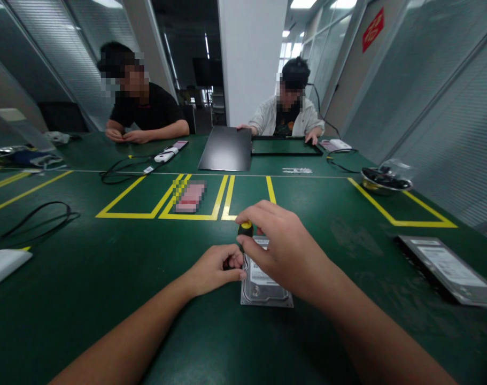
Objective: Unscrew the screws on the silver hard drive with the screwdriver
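Low in the middle of the frame: hard drive [263, 283] flat on green surface [107, 278]. Right hand [281, 243] over drive, grip closed on top of screwdriver [245, 229]. Left hand [219, 267] beside drive, grip pinched round its lower end.

Your silver metal hard drive [263, 286] lies on the green table [107, 299] right before you, your hands upon it. A second flat grey drive [447, 267] rests well to your right; the yellow-taped rectangles [155, 200] lie behind.
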Available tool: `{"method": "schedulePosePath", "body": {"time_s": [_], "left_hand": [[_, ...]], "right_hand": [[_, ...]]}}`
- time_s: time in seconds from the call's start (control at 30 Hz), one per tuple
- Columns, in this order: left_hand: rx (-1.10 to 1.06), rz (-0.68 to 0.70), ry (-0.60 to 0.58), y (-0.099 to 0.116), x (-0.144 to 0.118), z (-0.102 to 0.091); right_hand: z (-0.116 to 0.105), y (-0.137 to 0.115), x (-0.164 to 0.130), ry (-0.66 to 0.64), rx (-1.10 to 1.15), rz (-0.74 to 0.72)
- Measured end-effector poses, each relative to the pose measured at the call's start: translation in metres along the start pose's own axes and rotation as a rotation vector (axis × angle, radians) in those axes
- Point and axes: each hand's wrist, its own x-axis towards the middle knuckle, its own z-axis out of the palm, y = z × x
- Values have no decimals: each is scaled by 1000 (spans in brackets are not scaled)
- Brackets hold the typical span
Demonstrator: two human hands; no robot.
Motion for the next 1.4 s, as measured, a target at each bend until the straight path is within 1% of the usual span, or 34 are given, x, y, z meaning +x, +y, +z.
{"method": "schedulePosePath", "body": {"time_s": [0.17, 0.27, 0.33, 0.4, 0.47, 0.5, 0.57, 0.63, 0.73, 0.9, 1.0, 1.07, 1.13, 1.23, 1.33, 1.4], "left_hand": [[12, 21, 23, -1, 0, 0], [7, 24, 21, 0, 0, -1], [-11, 20, 11, 1, 0, -1], [-35, 18, -3, 1, 0, -1], [-67, 1, -14, 1, -1, -1], [-83, -15, -15, 0, -1, -1], [-109, -43, -11, 0, -1, -1], [-119, -52, -7, -1, -1, -1], [-112, -46, -13, -1, -1, -1], [-108, -45, -11, -1, -1, -1], [-109, -44, -6, -1, -2, -1], [-112, -45, -9, -1, -2, -1], [-112, -45, -10, -1, -2, -1], [-129, -45, -14, -1, -2, -1], [-158, -45, -15, -1, -2, -1], [-162, -39, -10, -1, -2, 0]], "right_hand": [[2, 1, 1, -58, -38, 20], [4, 2, 3, -128, -75, 39], [2, 2, 3, -151, -90, 51], [-3, 1, 2, -112, -99, 39], [-11, -2, -2, -10, -148, 19], [-16, -4, -4, 55, -208, 12], [-26, -8, -9, 174, -401, 8], [-36, -13, -15, 234, -589, -2], [-45, -19, -23, 221, -714, -26], [-54, -26, -39, 204, -753, -31], [-58, -24, -48, 163, -796, 7], [-60, -18, -53, 114, -858, 58], [-62, -7, -55, 57, -920, 138], [-63, 20, -56, -29, -965, 303], [-59, 53, -62, -43, -992, 447], [-53, 74, -72, -1, -985, 517]]}}
